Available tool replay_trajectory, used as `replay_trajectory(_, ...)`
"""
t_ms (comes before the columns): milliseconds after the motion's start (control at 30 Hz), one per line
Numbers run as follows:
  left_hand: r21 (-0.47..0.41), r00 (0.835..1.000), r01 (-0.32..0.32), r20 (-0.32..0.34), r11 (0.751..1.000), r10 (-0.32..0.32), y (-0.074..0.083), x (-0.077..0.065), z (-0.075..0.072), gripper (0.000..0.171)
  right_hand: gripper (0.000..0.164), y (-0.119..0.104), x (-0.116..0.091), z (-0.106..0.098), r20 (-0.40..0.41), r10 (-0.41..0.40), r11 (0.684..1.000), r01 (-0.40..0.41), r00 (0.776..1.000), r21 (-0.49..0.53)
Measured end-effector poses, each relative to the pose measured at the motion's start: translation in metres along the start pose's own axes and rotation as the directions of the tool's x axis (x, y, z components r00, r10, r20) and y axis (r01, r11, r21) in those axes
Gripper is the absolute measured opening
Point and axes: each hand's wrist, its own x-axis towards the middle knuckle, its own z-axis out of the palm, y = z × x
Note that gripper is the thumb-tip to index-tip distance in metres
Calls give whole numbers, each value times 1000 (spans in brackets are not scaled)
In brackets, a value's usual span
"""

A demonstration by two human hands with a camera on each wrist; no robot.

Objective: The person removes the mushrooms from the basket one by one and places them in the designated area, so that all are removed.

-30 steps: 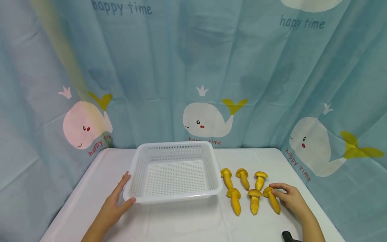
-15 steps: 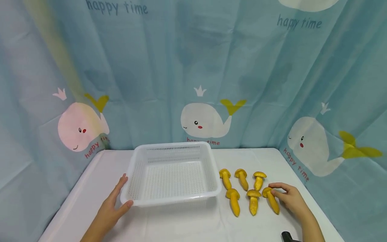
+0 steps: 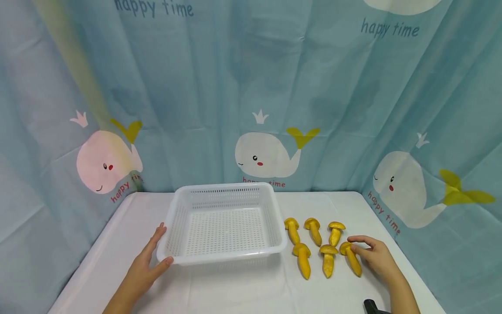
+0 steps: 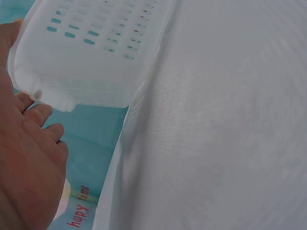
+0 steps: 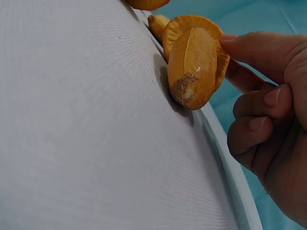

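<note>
A white perforated plastic basket (image 3: pixel 227 256) stands at the middle left of the table in the head view. My left hand (image 3: pixel 143 268) holds its near left corner, thumb at the front rim and fingers along the left side. In the left wrist view the basket's wall (image 4: pixel 86 57) rises beside that hand (image 4: pixel 29 158), whose lower fingers are bent under the rim. At the right, my right hand (image 3: pixel 374 257) pinches the cap of a yellow mushroom (image 3: pixel 354 264) between thumb and forefinger. The right wrist view shows this mushroom (image 5: pixel 192 67) lying with its stalk end towards the camera.
Several more yellow mushrooms lie in two rows right of the basket, among them a near one (image 3: pixel 303 264) and a far one (image 3: pixel 335 233). A black object (image 3: pixel 370 306) shows beside the right wrist. Blue whale-print curtains (image 3: pixel 204 109) surround the white table (image 3: pixel 235 292).
The head view shifts slightly. Both hands, the basket and the mushrooms keep their places.
</note>
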Motion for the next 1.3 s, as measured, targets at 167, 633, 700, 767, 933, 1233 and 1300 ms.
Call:
replay_trajectory(167,0,1000,-13,-2,1000,13,0,-1,0,89,42,1,1,0,-10,-5,1000,5,1000,13)
replay_trajectory(633,2,999,-33,3,999,33,-1,-1,-2,88,38,-2,-1,-1,-66,-45,999,45,997,1)
replay_trajectory(700,-13,999,-44,6,999,44,-1,-2,-2,87,38,-2,-2,-1,-84,-59,998,58,995,-17)
replay_trajectory(767,-13,999,-53,7,998,53,0,-2,-2,87,37,-3,-3,0,-96,-60,998,59,994,-13)
replay_trajectory(933,11,999,-41,12,999,41,-1,-3,-3,87,36,-3,-6,1,-105,-77,997,76,992,-12)
replay_trajectory(1233,21,999,-32,8,999,32,-8,-2,0,87,28,-1,-10,-3,-218,-221,975,215,951,-48)
replay_trajectory(1300,24,999,-37,4,999,37,-8,0,-1,88,29,-3,-9,-2,-215,-234,972,230,948,-44)
